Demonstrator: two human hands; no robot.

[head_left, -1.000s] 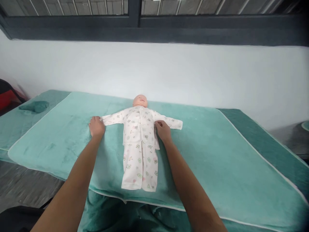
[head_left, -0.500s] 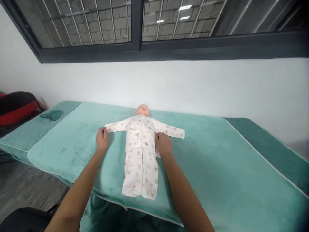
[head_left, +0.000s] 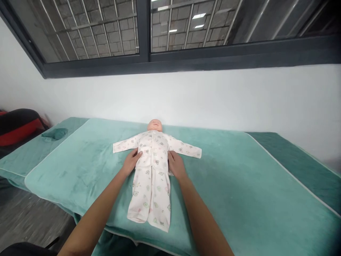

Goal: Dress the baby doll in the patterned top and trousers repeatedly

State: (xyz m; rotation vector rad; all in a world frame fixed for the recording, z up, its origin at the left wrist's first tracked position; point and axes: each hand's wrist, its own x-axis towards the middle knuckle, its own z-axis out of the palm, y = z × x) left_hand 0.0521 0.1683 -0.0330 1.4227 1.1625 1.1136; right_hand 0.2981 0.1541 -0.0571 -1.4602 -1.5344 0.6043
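Observation:
A baby doll lies on its back in a white printed shirt and matching trousers, its sleeves stretched out to both sides. At the shirt's left edge, below the sleeve, is my left hand, its thumb over the cloth and its fingers closed at the side. Opposite it, my right hand has its fingers curled against the shirt's right edge, the fingertips partly hidden. The trousers lie flat, legs toward me.
Under the doll is a green padded bed cover with pale piping, on a bed with a face hole at the left. A white wall and a dark window frame stand behind. A black and red chair is at far left.
My left hand has let go of the left sleeve's cuff and moved right to the side of the shirt. My right hand stays at the opposite side. The view has shifted slightly.

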